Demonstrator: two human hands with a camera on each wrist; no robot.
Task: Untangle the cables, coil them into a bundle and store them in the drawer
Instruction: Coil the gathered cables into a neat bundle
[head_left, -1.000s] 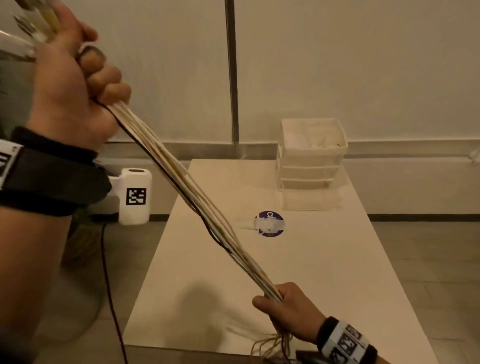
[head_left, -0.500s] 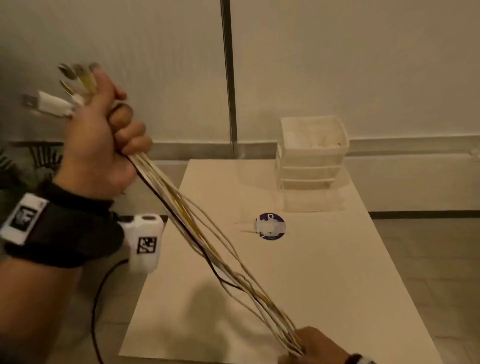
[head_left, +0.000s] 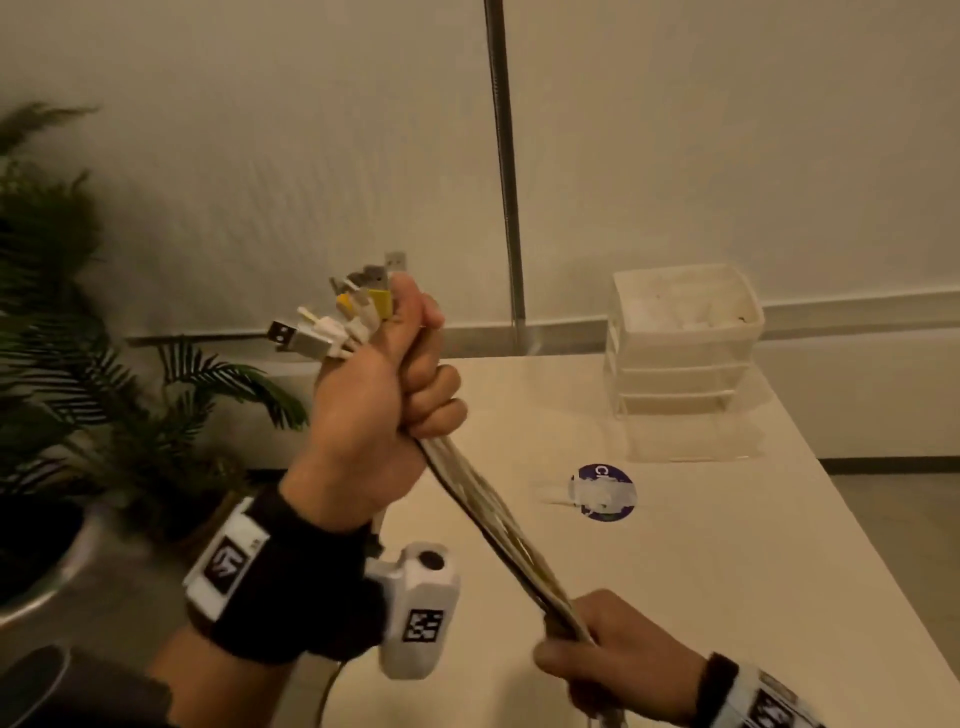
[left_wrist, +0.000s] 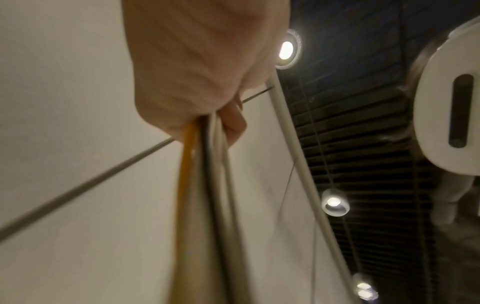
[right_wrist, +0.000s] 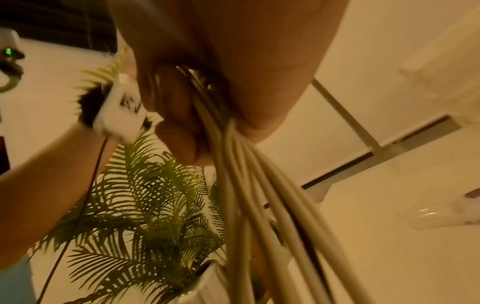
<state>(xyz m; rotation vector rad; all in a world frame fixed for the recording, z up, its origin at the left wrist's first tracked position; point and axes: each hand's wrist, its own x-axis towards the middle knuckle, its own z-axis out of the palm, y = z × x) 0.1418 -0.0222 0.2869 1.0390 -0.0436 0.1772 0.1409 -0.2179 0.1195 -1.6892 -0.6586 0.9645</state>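
Several thin cables (head_left: 498, 525), mostly white with one yellow and one black, run as one taut bundle between my two hands. My left hand (head_left: 384, 395) grips the upper end in a fist, with the plugs (head_left: 332, 322) sticking out above the thumb. My right hand (head_left: 618, 660) grips the lower end near the table's front edge. The left wrist view has the cables (left_wrist: 207, 205) leaving the fist (left_wrist: 202, 67). In the right wrist view the cables (right_wrist: 249, 185) pass through curled fingers (right_wrist: 182, 115). A translucent white drawer unit (head_left: 680, 338) stands at the table's far right.
The white table (head_left: 727, 597) carries a round purple sticker (head_left: 605, 491) near its middle. A potted fern (head_left: 67, 322) stands on the floor to the left. A black lead hangs from my left wrist camera (head_left: 415, 613). The wall is close behind the table.
My left hand has come down and toward the middle, from high at the left. The bundle went slack with strands spreading, and now it is taut and tight again. The right hand stays low.
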